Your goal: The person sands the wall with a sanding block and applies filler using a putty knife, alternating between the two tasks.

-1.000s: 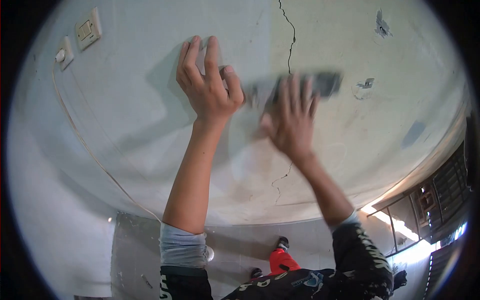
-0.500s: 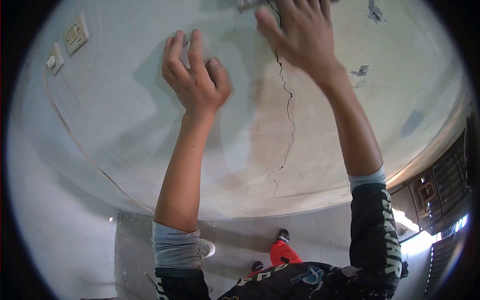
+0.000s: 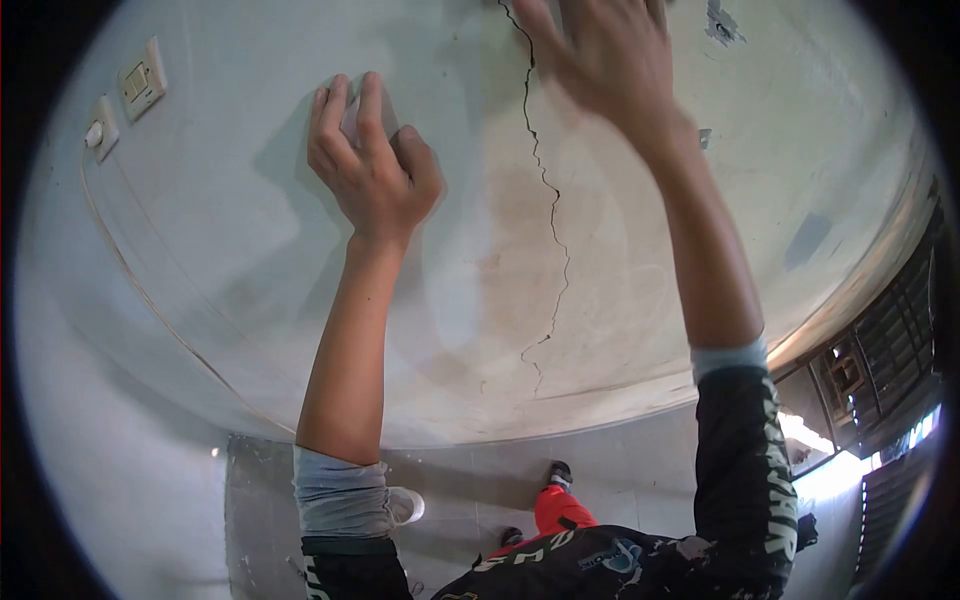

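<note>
My left hand (image 3: 372,170) rests against the pale green wall (image 3: 240,180), its bent fingers apart. A pale patch shows between the fingers; whether it is an object or bare wall I cannot make out. Higher up, my right hand (image 3: 615,75) is slightly blurred at the top edge, on a flat grey tool that is mostly hidden by the hand and cut off by the frame. A jagged dark crack (image 3: 556,215) runs down the wall from beside the right thumb, through a beige, stained area between my forearms.
A switch plate (image 3: 142,80) and a socket with a plug (image 3: 96,134) are on the wall at the left, with a cable (image 3: 150,300) trailing down. Grey patches mark the right side. Below are the tiled floor (image 3: 460,490), a shoe and dark slatted panels (image 3: 895,320).
The view has shifted, so the wall and crack appear further left. My right hand has moved right relative to the crack, and the tool's left end no longer shows. My left hand stays on the wall.
</note>
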### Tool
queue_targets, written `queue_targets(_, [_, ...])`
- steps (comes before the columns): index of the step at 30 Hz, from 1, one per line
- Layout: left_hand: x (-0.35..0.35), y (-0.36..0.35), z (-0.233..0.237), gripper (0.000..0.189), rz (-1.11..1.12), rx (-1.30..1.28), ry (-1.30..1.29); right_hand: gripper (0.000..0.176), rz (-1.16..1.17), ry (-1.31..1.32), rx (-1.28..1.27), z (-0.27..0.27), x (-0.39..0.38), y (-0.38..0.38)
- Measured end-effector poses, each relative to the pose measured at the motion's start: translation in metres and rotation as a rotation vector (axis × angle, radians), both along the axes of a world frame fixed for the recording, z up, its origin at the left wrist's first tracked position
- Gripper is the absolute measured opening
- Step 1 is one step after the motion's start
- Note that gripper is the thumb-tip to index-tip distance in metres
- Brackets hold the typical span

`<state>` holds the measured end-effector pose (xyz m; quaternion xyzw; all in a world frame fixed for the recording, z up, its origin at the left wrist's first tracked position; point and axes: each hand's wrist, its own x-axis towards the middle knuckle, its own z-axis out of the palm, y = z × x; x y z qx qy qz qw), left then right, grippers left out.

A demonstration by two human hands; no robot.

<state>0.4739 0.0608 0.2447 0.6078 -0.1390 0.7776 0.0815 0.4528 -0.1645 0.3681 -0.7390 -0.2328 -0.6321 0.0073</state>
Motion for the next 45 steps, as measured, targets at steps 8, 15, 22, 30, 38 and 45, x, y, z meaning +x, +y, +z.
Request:
queue_targets(8, [-0.002,-0.001,0.001,0.056,-0.027,-0.004,-0.013,0.087,0.042,0.191,0.075,-0.159,-0.008,0.021])
queue_targets(15, [-0.003,0.0,-0.001,0.055,0.001,0.001,-0.01,0.08,0.063,0.305,0.151,-0.202,-0.024,0.045])
queue_targets(22, [0.0,0.002,0.0,0.056,-0.004,-0.001,0.012,0.079,-0.015,-0.004,0.186,-0.036,0.002,0.047])
queue_targets(30, [0.004,0.004,0.002,0.055,-0.027,0.014,-0.044,0.077,0.05,0.483,0.214,-0.31,-0.029,0.019])
queue_targets(38, [0.004,0.003,0.001,0.056,-0.032,0.016,-0.073,0.068,0.121,0.058,0.266,-0.141,0.005,-0.015])
queue_targets(45, [0.005,0.004,0.002,0.054,-0.032,0.025,-0.074,0.069,0.114,-0.082,0.223,-0.1,0.013,-0.019])
